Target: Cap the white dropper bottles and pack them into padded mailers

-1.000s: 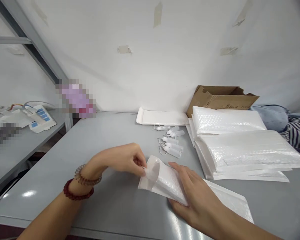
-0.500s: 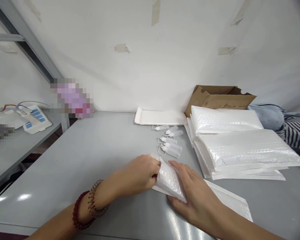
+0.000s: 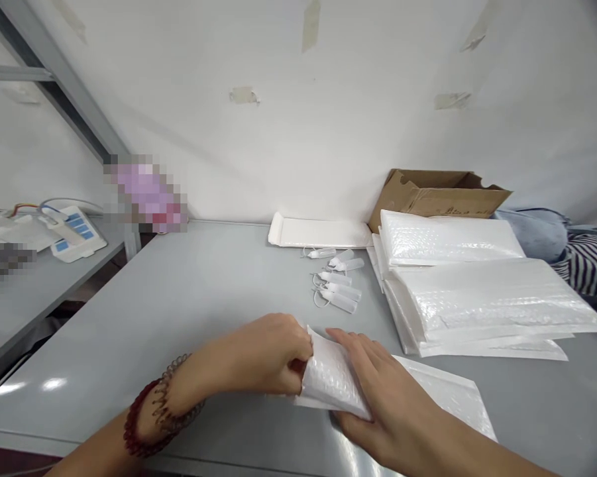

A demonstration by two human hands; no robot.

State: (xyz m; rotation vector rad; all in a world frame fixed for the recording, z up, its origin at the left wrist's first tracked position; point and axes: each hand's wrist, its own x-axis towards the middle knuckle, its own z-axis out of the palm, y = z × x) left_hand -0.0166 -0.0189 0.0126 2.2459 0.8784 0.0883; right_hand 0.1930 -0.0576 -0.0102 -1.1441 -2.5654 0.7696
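Observation:
A white bubble mailer [image 3: 333,377] lies slantwise across the near part of the table, its open end facing left. My right hand [image 3: 381,391] is closed round its middle, thumb below and fingers over the top. At the mouth, my left hand [image 3: 278,354] is curled with its fingertips inside the opening; what they hold, if anything, is hidden. The mailer's far end [image 3: 450,394] shows beyond my right hand. Just past the hands lie several small clear squeeze bottles [image 3: 338,301] with thin looped cap straps.
A stack of bubble mailers [image 3: 497,298] sits on the right, with an open cardboard box [image 3: 457,202] behind it. One more white mailer [image 3: 323,233] rests by the wall. At far left, a white and blue device [image 3: 78,235] with wires sits on another surface.
Both hands and the mailer have shifted slightly left and nearer to me. The left fingers stay in the mailer's mouth. The bottles and the stack have not moved.

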